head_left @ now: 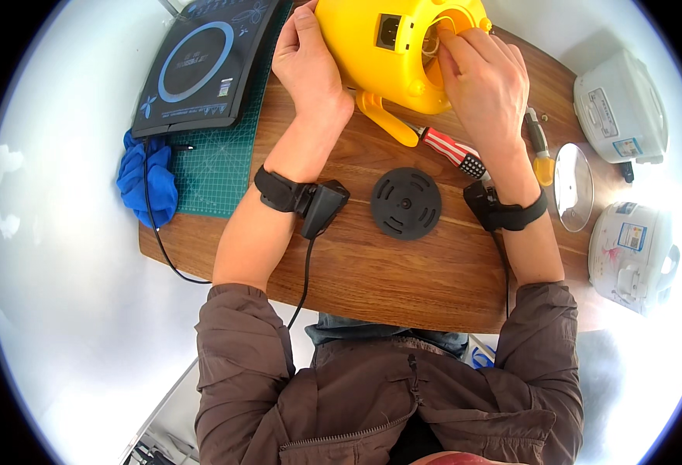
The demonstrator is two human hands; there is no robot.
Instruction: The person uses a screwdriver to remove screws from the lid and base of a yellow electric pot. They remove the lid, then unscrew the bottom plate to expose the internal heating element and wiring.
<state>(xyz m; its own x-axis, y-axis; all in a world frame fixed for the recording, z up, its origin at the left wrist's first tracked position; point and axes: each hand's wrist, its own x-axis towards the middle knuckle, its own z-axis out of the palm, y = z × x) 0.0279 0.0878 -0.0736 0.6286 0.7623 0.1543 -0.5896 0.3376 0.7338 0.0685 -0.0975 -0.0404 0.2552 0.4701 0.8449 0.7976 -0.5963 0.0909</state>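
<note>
A yellow plastic appliance housing (364, 54) lies on its side at the far middle of the table, its round opening turned toward me. Beside that opening is a black power inlet (389, 31), and thin pale wire shows inside. My left hand (307, 58) is closed against the housing's left side, steadying it. The fingers of my right hand (487, 77) are pinched together inside the opening; what they hold is hidden. A yellow handle-like piece (387, 120) shows below the housing. Nearer me, a black round slotted cover (405, 203) lies flat between my forearms.
A black induction cooker (194, 66) rests on a green cutting mat (215, 170), beside a blue cloth (147, 182). A striped-handled screwdriver (451, 149), a grey-and-yellow-handled tool (540, 147) and a clear lid (573, 187) lie rightward. Two white cookers, one upper (624, 108), one lower (632, 252), stand right.
</note>
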